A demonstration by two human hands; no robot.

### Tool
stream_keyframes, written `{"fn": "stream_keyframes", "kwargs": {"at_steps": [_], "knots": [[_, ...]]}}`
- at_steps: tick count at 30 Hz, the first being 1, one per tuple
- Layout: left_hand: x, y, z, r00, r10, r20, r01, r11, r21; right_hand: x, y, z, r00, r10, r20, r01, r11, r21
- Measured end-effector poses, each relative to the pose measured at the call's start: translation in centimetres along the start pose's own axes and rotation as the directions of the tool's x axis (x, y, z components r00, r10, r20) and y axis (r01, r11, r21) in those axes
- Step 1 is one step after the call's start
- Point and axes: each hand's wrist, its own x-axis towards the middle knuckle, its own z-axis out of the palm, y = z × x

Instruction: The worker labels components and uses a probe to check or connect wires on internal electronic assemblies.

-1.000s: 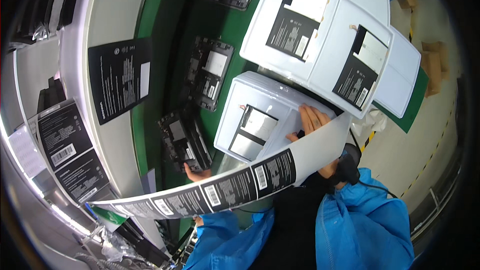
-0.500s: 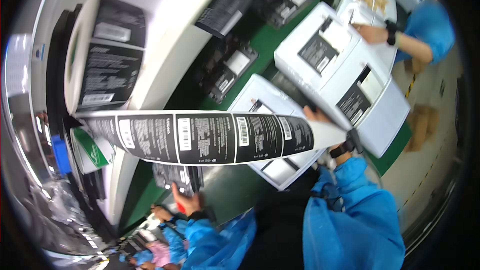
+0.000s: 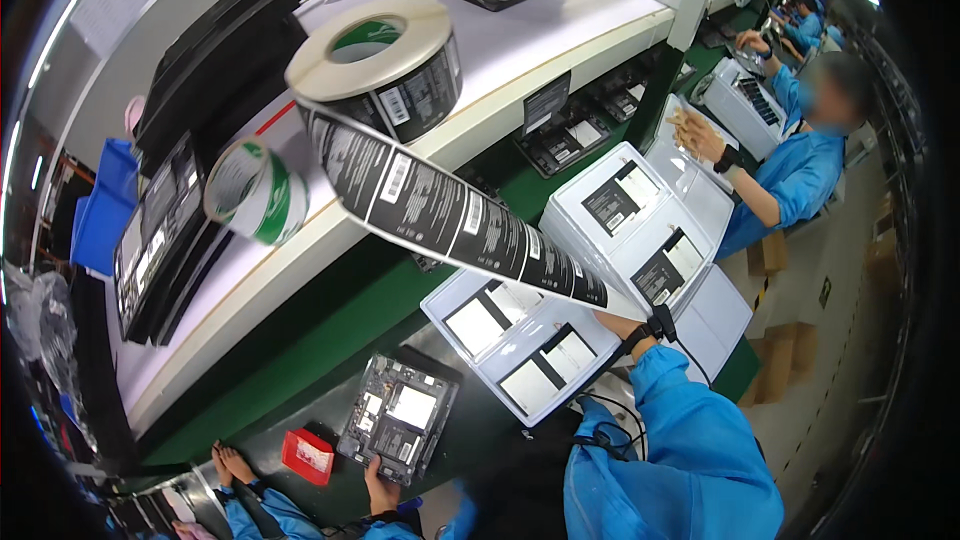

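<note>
My left hand (image 3: 380, 488) grips the lower edge of an opened electronic device (image 3: 398, 418), its circuit board and battery facing up, on the dark bench. My right hand (image 3: 618, 325) is at the far end of a label strip (image 3: 460, 225), over the front white tray (image 3: 478, 372); its fingers are hidden, so I cannot tell whether it holds the strip. Black printed labels run along the strip, which stretches through the air from a large label roll (image 3: 310, 62) on the shelf. Batteries with white and black faces lie in the tray.
Two more white trays (image 3: 575, 202) of batteries stand behind. A tape roll (image 3: 285, 202) and black device stacks (image 3: 215, 60) sit on the white shelf (image 3: 520, 90). A red box (image 3: 308, 457) lies left of the device. A co-worker's hands (image 3: 700, 135) work at the back right.
The view has swung, so the label roll and shelf show more fully. The strip now slopes down to the right instead of lying level across the view. My left hand stays at the device.
</note>
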Motion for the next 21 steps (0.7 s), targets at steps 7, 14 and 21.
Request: {"fn": "stream_keyframes", "kwargs": {"at_steps": [7,14,21], "knots": [[0.3,0.5,1.0,0.999,0.007,0.052,-0.001,0.994,-0.112,0.2,-8.5,6.5,0.992,-0.121,-0.019,0.118,0.986,-0.118],[2.4,1.1,0.9,0.993,-0.051,0.110,0.070,0.982,-0.178,0.6,-7.0,0.8,0.981,-0.190,-0.031,0.182,0.967,-0.177],[5.4,1.2,2.9,0.991,0.076,0.109,-0.082,0.995,0.049,-0.7,-8.3,2.3,0.976,-0.214,-0.050,0.194,0.946,-0.259]]}}
